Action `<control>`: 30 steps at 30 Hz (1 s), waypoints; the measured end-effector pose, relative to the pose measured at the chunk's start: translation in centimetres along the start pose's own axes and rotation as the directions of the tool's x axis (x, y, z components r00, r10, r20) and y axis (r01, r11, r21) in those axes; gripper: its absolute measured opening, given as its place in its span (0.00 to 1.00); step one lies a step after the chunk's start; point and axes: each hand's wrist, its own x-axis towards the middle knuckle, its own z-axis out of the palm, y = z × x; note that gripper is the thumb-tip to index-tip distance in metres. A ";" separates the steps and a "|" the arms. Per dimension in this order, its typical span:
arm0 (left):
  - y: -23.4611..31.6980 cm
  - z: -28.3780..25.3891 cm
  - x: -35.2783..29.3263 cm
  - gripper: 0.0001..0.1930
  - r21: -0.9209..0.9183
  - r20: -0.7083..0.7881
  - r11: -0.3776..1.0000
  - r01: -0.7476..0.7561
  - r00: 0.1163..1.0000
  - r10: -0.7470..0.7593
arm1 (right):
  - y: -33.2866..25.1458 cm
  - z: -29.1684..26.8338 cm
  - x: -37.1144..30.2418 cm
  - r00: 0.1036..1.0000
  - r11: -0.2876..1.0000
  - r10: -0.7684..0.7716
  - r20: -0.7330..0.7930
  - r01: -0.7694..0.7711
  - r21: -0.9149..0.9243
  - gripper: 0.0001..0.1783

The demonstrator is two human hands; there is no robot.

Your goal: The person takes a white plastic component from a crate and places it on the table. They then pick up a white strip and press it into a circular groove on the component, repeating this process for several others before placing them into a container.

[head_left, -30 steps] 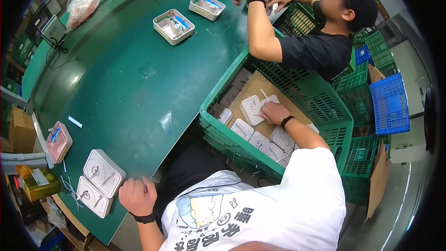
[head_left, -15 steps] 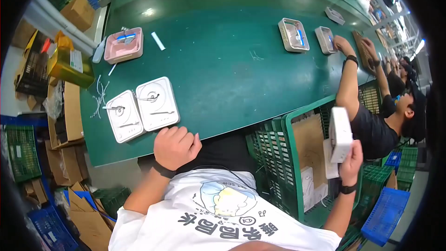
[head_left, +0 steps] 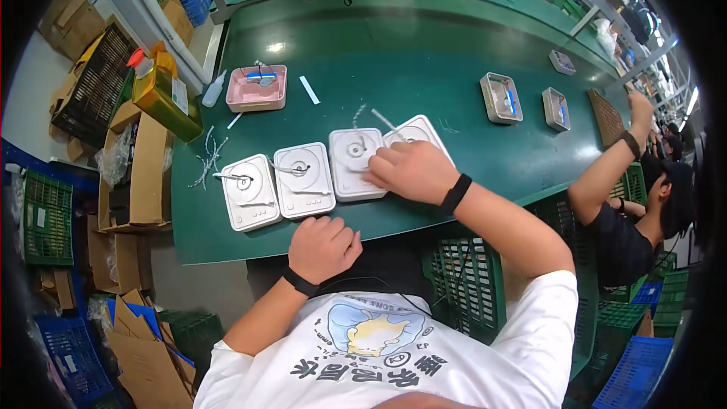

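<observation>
My right hand [head_left: 415,172] reaches over the table, its fingers bent onto the near right part of a white plastic housing [head_left: 350,176]. A second white housing [head_left: 419,130] lies tilted behind that hand, partly covered by it. Each has a round recess and a short cable at its far side. My left hand [head_left: 324,247] is closed in a loose fist at the table's near edge, with nothing visible in it. Just beyond it, two more white housings, a left one [head_left: 253,208] and a right one [head_left: 304,189], lie side by side, with cables in their round recesses.
On the green table [head_left: 273,125] are a pink case [head_left: 259,97], a white strip [head_left: 310,90], loose white ties [head_left: 206,163] and pale cases [head_left: 501,97]. A yellow jug [head_left: 168,98] stands left. A green crate [head_left: 469,276] is below right; a co-worker's arm [head_left: 606,170] extends beyond it.
My right hand has moved from the crate to the table, bringing two white housings beside the other pair. The view has shifted. My left fist remains near the table edge.
</observation>
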 end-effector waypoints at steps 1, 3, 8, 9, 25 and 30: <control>0.3 0.0 -0.1 0.17 -0.012 0.005 1.000 0.014 1.000 -0.014 | -0.7 -0.2 0.0 1.000 1.000 0.000 -0.016 0.000 0.016 0.14; 0.4 -0.7 0.2 0.17 -0.079 0.065 0.995 0.054 0.997 -0.049 | -1.0 -0.9 0.0 0.999 0.999 0.007 -0.050 -0.005 0.038 0.13; 0.3 -3.9 3.6 0.17 -0.376 0.261 0.915 0.144 0.964 -0.044 | 0.8 -4.3 -1.6 0.932 0.928 0.360 -0.044 -0.352 0.124 0.12; 0.4 -4.3 4.8 0.17 -0.458 0.288 0.876 0.147 0.958 -0.010 | 2.3 -3.5 -2.2 0.919 0.915 0.383 -0.096 -0.364 0.173 0.13; -0.6 1.0 14.5 0.39 -0.193 0.354 0.954 -0.228 0.891 0.284 | 2.9 -2.9 -5.2 0.600 0.426 0.785 0.156 -0.705 0.567 0.13; 0.9 2.8 14.8 0.46 -0.112 0.360 0.994 -0.008 0.932 0.048 | 2.1 -2.7 -6.2 0.640 0.446 0.749 0.172 -0.679 0.583 0.13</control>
